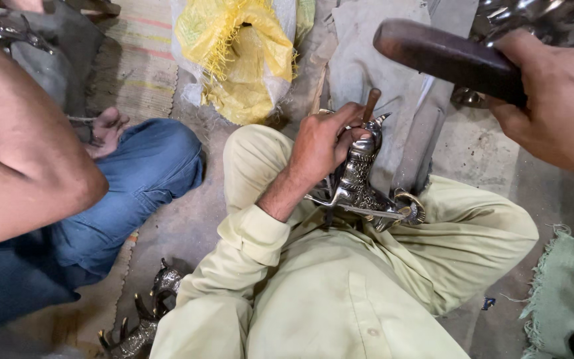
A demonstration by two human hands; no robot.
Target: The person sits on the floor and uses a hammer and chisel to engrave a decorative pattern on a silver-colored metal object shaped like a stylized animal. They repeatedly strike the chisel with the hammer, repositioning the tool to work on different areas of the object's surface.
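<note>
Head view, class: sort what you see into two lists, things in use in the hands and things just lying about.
In use:
left hand with punch
metal figurine on the lap
right hand with mallet

Lying about:
yellow sack
second figurine on the floor
green cloth
striped mat

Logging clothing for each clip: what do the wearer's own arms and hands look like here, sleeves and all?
The left hand is bare, with no glove, ring or watch showing. Its arm wears a pale yellow-green shirt sleeve whose cuff ends partway up the forearm. The right hand is also bare and ungloved; its wrist leaves the frame with no sleeve clearly in view.
</note>
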